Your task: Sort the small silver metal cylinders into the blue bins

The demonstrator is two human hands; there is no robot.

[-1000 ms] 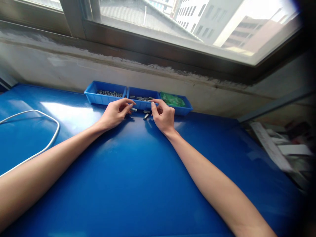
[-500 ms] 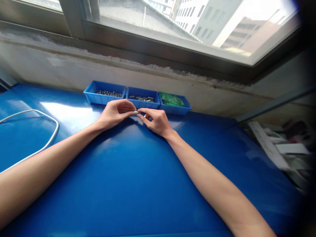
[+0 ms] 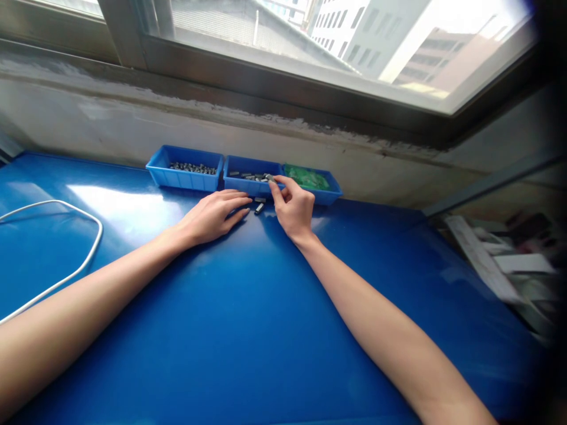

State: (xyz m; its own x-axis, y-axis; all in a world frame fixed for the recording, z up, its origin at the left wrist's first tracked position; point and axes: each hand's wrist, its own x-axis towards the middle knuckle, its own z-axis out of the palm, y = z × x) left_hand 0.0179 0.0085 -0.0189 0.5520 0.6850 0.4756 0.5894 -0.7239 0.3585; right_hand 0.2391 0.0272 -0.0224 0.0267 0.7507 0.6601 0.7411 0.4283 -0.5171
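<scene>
my right hand: thumb and forefinger pinching small grey piece at their tips, by front rim of middle bin. my left hand: fingers loosely spread, low at surface, two loose pieces just beyond fingertips.

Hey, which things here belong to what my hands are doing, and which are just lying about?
Likely part of the job:
- small grey piece pinched in the right hand
- two small silvery oblong pieces near the left hand
- three blue plastic bins

Apparently just lying about:
- thin white cable on the blue tabletop
- blurred flat white object, far right
</scene>
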